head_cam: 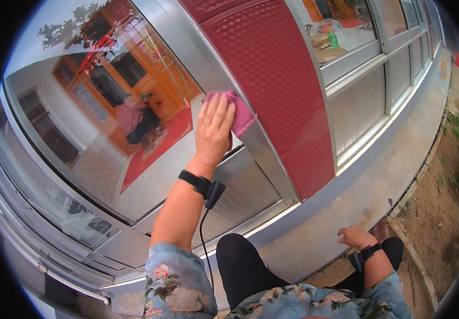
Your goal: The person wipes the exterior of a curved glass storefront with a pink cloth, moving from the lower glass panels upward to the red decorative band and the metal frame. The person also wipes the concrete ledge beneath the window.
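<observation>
My left hand (214, 123) presses a pink cloth (244, 116) against the silver metal frame (249, 137) beside a glass pane (106, 159). The fingers lie flat over the cloth, and part of it sticks out on the right. A black strap with a small device and a cable (207, 187) circles that wrist. Low on the right, my right hand (355, 236) hangs by my knee with loosely bent fingers and holds nothing. Its wrist carries a similar black strap (369, 252).
Right of the frame stands a red embossed panel (269, 79), then sliding windows (357, 60) with metal lower panels. A concrete ledge (333, 199) runs along the wall's foot, bordered by bare soil (425, 211). A crouching person and a red mat (165, 151) appear in the glass.
</observation>
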A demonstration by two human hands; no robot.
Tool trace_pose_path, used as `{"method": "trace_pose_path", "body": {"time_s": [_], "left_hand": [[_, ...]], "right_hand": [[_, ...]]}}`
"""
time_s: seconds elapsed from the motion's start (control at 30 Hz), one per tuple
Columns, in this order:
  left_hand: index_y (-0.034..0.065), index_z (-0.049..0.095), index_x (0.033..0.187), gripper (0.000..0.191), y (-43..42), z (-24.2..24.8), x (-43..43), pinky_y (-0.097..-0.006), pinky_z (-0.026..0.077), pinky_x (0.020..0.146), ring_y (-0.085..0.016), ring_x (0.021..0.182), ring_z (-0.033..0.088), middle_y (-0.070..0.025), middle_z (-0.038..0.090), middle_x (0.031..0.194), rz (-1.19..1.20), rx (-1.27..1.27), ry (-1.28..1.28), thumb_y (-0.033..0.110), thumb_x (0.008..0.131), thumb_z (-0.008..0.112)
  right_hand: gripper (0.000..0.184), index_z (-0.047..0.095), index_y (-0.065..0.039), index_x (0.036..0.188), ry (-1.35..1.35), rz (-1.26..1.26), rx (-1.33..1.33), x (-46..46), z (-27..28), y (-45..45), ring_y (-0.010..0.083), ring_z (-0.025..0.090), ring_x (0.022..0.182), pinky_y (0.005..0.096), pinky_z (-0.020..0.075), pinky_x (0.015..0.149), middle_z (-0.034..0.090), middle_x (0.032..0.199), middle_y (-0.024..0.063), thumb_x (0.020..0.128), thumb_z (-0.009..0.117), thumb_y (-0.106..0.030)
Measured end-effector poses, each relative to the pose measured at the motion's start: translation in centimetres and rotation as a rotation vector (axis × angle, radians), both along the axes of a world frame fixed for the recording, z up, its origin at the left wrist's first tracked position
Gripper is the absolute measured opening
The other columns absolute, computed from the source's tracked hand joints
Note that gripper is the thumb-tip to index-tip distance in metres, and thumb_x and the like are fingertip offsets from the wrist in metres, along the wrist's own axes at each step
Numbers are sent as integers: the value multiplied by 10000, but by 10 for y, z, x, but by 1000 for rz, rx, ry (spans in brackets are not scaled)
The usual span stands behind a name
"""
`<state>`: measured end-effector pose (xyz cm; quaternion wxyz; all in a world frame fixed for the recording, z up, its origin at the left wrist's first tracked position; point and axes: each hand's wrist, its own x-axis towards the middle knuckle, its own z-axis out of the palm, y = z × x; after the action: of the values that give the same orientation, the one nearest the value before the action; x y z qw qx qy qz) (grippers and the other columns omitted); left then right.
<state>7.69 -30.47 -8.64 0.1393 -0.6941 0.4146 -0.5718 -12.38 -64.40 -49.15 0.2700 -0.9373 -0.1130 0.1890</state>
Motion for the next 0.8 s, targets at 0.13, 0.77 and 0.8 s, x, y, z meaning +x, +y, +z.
{"method": "trace_pose_path", "body": {"time_s": [0.13, 0.77, 0.8], "left_hand": [[23, 638, 1206, 393, 10, -50, -17, -458, 376, 1131, -310, 1332, 497, -156, 560, 1372, 72, 163, 190, 75, 821, 582], [100, 652, 1198, 401, -20, 254, 22, -468, 420, 1042, -336, 1226, 549, -121, 602, 1315, -167, -284, -478, 65, 798, 669], [52, 540, 1362, 554, -24, 244, 27, -457, 356, 1114, -388, 1289, 468, -176, 536, 1376, -149, -347, -232, 110, 839, 713]], "right_hand": [[374, 689, -113, 1147, -36, 32, -26, 3, -5, -1, 396, 653, 1008, 480, 515, 870, 711, 1024, 189, 868, 706, -362], [397, 684, -110, 1171, 19, -1, -44, 16, -2, 4, 375, 650, 1058, 462, 516, 909, 709, 1084, 172, 863, 707, -360], [395, 684, -104, 1165, 27, -15, -40, 18, -2, 4, 378, 648, 1057, 464, 516, 908, 709, 1079, 176, 861, 712, -355]]}}
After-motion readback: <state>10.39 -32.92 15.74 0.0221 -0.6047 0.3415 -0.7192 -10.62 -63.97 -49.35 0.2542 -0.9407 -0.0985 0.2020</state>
